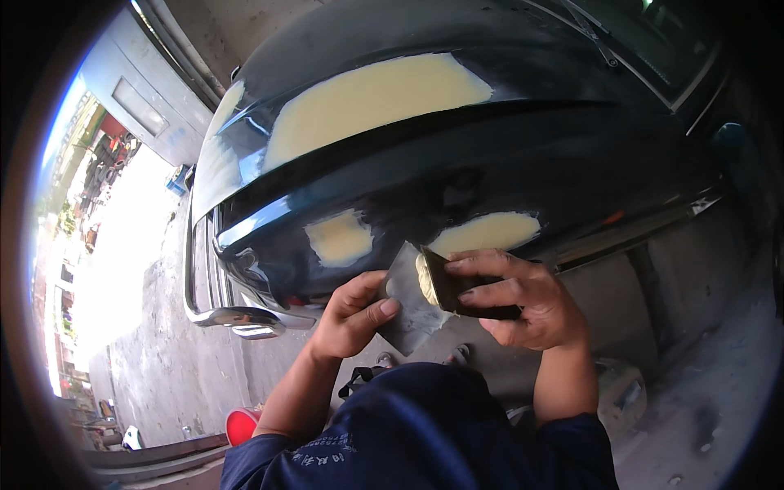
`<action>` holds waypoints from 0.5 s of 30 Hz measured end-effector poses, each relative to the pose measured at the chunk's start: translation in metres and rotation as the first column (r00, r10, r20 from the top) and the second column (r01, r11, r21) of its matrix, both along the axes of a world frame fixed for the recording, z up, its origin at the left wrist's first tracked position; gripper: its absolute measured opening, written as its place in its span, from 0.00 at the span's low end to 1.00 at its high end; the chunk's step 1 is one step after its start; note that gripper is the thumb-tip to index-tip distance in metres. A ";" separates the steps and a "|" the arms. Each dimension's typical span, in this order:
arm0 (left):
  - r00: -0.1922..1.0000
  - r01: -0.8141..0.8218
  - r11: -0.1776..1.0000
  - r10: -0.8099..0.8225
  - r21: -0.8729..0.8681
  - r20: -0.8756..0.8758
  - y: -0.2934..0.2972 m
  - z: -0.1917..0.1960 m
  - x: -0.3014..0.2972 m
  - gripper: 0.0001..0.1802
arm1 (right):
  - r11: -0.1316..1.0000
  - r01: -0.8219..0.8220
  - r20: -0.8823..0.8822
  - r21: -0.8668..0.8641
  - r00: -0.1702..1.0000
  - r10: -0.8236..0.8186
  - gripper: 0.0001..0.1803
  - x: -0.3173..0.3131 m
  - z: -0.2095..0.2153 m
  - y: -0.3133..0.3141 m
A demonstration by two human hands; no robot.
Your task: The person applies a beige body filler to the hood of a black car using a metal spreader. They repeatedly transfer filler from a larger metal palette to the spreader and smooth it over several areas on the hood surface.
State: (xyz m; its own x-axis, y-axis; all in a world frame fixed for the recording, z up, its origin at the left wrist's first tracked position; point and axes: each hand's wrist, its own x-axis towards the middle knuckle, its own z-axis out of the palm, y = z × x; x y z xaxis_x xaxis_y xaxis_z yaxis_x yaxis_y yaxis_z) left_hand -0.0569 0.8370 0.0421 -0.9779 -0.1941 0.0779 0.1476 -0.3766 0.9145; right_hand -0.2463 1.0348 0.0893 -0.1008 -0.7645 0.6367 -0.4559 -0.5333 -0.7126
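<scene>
My left hand (349, 320) pinches the edge of a flat grey putty board (398, 317) between thumb and fingers. In my right hand (535, 309) is a dark putty spreader (447, 296), its edge tilted against the board. A thick lump of pale yellow filler (426, 280) clings to the spreader's face, on the side toward the board. Both tools are held in front of a black car body (408, 188). Smooth yellow patches cover parts of it: a large patch (367, 104) on the hood, a small patch (340, 238) and an oval patch (494, 231) closer to me.
A chrome bumper (233, 317) juts out at the car's front left. The windscreen wiper (600, 45) lies at the far right. Near my left forearm stands a red bucket (242, 426), and a pale container (621, 394) is by my right arm. Concrete floor (171, 343) runs toward a bright doorway.
</scene>
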 end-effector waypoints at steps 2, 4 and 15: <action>1.000 0.007 1.000 -0.007 0.006 0.009 -0.007 -0.006 0.009 0.20 | 0.993 0.080 -0.074 0.083 0.995 -0.074 0.24 0.005 -0.003 -0.008; 1.000 0.009 1.000 -0.010 0.019 0.028 -0.016 -0.015 0.020 0.20 | 0.970 0.173 -0.144 0.169 0.978 -0.149 0.23 0.016 -0.004 -0.015; 0.986 -0.167 0.979 0.163 0.117 0.044 -0.048 -0.034 0.071 0.22 | 0.641 0.765 -0.400 0.059 0.607 -0.687 0.22 0.114 -0.022 -0.066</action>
State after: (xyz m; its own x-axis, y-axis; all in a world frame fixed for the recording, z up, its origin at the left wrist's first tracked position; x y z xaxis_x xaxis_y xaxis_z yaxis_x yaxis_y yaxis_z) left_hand 0.0142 0.7886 0.0086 -0.9334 -0.3587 0.0112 0.1859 -0.4566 0.8700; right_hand -0.1322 0.9692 0.0670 -0.5088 -0.6384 0.5775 -0.8383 0.2146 -0.5013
